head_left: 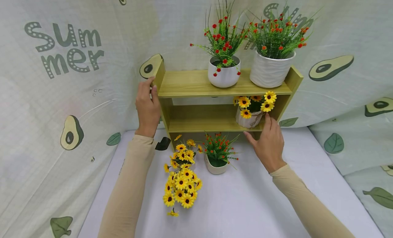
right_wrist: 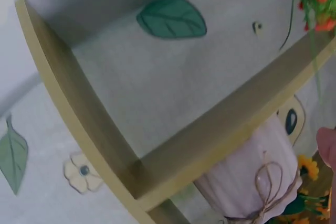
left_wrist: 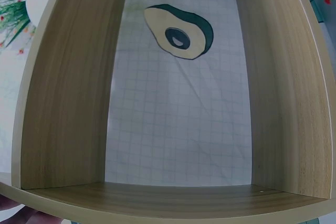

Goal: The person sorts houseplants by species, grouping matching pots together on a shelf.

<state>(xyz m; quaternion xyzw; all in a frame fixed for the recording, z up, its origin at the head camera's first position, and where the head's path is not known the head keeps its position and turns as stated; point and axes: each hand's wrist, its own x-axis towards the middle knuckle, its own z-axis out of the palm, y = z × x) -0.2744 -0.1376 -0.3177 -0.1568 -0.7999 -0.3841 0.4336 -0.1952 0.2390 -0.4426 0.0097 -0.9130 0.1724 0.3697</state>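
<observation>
A light wooden two-tier shelf (head_left: pixel 199 118) stands against the patterned cloth. My left hand (head_left: pixel 148 106) rests at its left side panel; in the left wrist view the fingertips (left_wrist: pixel 21 214) show just outside that panel. A pot of yellow sunflowers (head_left: pixel 247 119) stands on the lower board, right of its middle. My right hand (head_left: pixel 269 142) is in front of it, thumb and fingers spread, fingertips close under the blossoms. The right wrist view shows the pot's cloth wrap with a twine bow (right_wrist: pixel 268 182), and a fingertip (right_wrist: pixel 326 148) apart from it. Whether the other fingers touch the pot is hidden.
On the top board stand a white pot with red flowers (head_left: pixel 224 74) and a textured white pot with orange-red flowers (head_left: pixel 271 70). Before the shelf, on the white tabletop (head_left: pixel 245 204), are yellow sunflowers (head_left: pixel 182 185) and a small pot of red-orange flowers (head_left: pixel 216 166).
</observation>
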